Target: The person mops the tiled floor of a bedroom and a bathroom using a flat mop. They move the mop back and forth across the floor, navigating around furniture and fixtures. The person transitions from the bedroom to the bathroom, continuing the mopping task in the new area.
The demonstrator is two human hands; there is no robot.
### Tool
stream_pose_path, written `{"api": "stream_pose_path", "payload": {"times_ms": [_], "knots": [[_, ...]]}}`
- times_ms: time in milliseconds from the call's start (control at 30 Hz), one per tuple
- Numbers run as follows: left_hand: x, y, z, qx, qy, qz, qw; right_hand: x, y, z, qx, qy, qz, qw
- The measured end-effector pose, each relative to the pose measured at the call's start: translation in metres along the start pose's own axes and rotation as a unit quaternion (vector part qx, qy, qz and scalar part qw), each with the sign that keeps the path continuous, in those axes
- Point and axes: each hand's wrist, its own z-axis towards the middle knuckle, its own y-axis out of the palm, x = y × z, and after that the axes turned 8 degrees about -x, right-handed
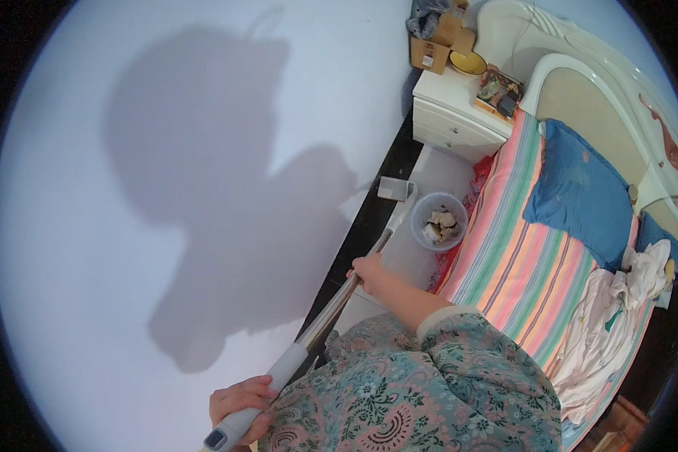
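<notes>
A long mop (325, 322) with a white upper grip, a shiny metal pole and a white lower end runs slantwise away from me. My left hand (242, 405) is wrapped round the white grip, close to its top end. Further down, my right hand (367, 272) closes round the metal pole, with that arm stretched forward. A small grey rectangular mop head (394, 188) lies on the floor by the dark strip at the wall's foot. Just right of the mop's lower end stands a translucent waste bin (425, 239) with crumpled paper inside.
A white wall (60, 248) on the left carries my shadow. Ahead stands a white nightstand (459, 120) bearing a cardboard box (428, 57), a yellow bowl (468, 63) and small items. Along the right runs a bed (497, 282) with striped bedding and a blue pillow (580, 192).
</notes>
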Motion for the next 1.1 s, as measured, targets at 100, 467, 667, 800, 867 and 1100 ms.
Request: {"api": "stream_pose_path", "payload": {"times_ms": [100,467,667,800,867,1100], "knots": [[0.025,0.005,-0.023,0.076,-0.058,-0.001,0.995,0.025,0.007,-0.012,-0.027,0.061,-0.028,0.997],[0.043,0.001,-0.088,0.295,-0.038,0.016,0.955,0.085,0.023,-0.016,-0.125,0.028,0.128,0.983],[0.016,-0.002,-0.072,0.186,0.02,0.019,0.982,0.034,0.006,0.0,-0.128,-0.101,0.178,0.97],[-0.005,0.022,0.018,-0.01,0.091,0.036,0.995,-0.023,-0.059,0.055,-0.111,-0.146,0.306,0.934],[-0.008,0.031,0.058,-0.137,0.093,0.065,0.984,-0.056,-0.077,0.05,-0.021,-0.13,0.332,0.934],[0.029,0.057,0.118,-0.317,0.101,0.205,0.92,-0.09,-0.123,0.086,-0.037,-0.074,0.141,0.987]]}}
